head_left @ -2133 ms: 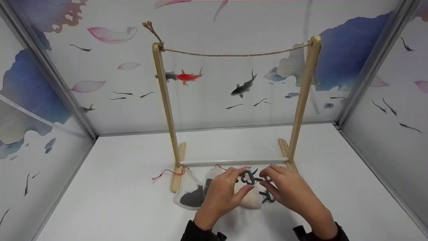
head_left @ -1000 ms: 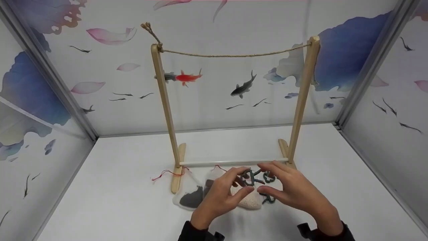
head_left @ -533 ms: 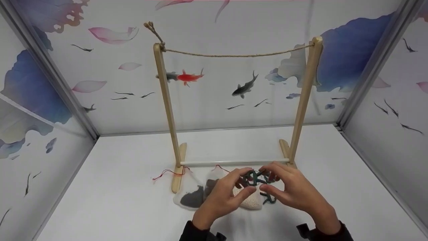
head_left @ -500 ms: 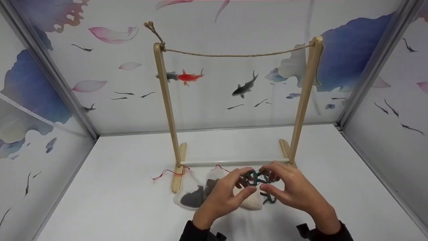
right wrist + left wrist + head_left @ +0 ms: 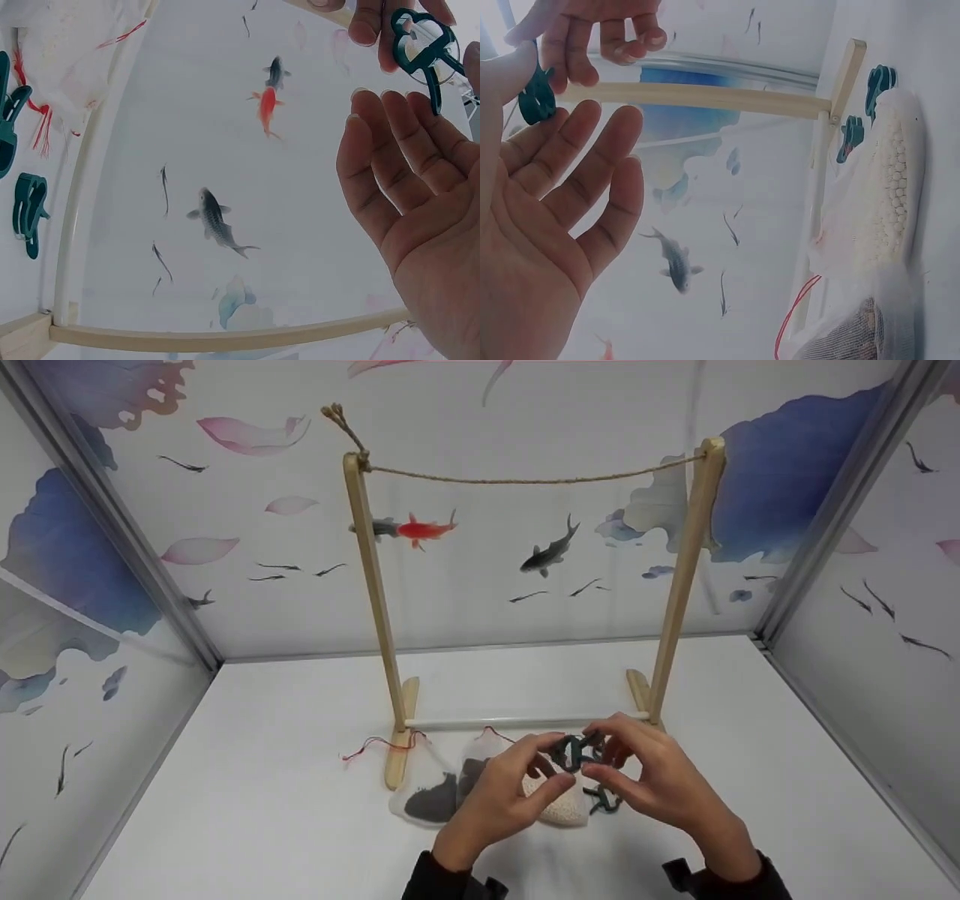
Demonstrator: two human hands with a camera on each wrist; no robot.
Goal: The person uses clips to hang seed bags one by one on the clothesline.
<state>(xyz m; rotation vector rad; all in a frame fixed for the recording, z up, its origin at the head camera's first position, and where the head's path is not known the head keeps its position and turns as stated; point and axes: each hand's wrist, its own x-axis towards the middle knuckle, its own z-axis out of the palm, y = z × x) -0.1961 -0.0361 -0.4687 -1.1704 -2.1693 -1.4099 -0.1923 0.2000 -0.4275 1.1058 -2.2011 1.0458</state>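
Above the bags, in the head view, a dark green plastic spring clip is held between the two hands. My left hand pinches the clip's rounded loop end with thumb and fingers. On the other side, my right hand has thumb and index finger at the two handle ends, as the right wrist view of the clip also shows. Two more green clips lie on the table; one clip shows below the right hand, and the other clip is plain in the right wrist view.
White mesh bags lie in front of the stand: a bag with dark filling, a partly hidden one, and a bag with pale beads. Red drawstrings trail from them. Behind stands a wooden frame with a rope across its top.
About a second ago the right fingers were apart from the clip's handles; now they have closed in and touch them. The left hand keeps its hold, and the clip has shifted slightly right.
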